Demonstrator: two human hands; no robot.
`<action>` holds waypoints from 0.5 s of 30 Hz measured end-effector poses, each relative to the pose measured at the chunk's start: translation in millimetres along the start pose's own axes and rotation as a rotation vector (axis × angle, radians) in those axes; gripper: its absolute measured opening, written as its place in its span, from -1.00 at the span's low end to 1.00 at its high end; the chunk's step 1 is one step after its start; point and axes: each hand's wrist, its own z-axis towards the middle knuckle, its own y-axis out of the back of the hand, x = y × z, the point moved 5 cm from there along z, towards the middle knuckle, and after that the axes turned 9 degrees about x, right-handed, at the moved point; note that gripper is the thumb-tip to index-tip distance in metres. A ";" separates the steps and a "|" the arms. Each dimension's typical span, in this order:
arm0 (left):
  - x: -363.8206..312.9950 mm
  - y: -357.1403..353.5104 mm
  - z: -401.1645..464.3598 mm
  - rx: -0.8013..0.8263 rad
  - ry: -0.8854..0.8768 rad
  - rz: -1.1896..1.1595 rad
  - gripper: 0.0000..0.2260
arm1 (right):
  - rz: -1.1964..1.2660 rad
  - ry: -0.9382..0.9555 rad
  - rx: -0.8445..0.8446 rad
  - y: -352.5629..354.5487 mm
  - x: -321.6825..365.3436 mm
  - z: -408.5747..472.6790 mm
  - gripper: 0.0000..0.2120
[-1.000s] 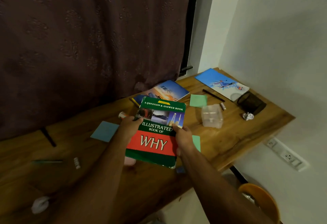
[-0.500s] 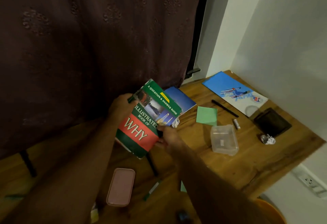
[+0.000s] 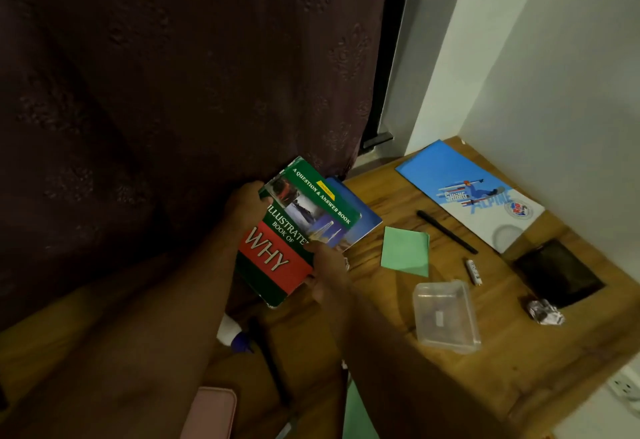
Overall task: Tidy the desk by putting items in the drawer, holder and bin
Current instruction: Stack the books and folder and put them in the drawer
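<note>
Green book gripped by both hands at opposite edges — tilted above desk.

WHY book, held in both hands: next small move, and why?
Probably lower the WHY book flat onto the blue book lying under its far end. Left hand and right hand grip its edges, and it already overlaps that book, so stacking looks closest.

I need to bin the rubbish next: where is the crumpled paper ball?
In the head view the crumpled paper ball lies on the desk at far right, just in front of the dark wallet, right of the clear plastic box.
</note>
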 end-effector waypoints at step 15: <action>-5.0 -69.1 56.4 0.078 -0.109 0.131 -0.76 | 0.019 -0.001 -0.095 32.1 5.5 15.4 -0.83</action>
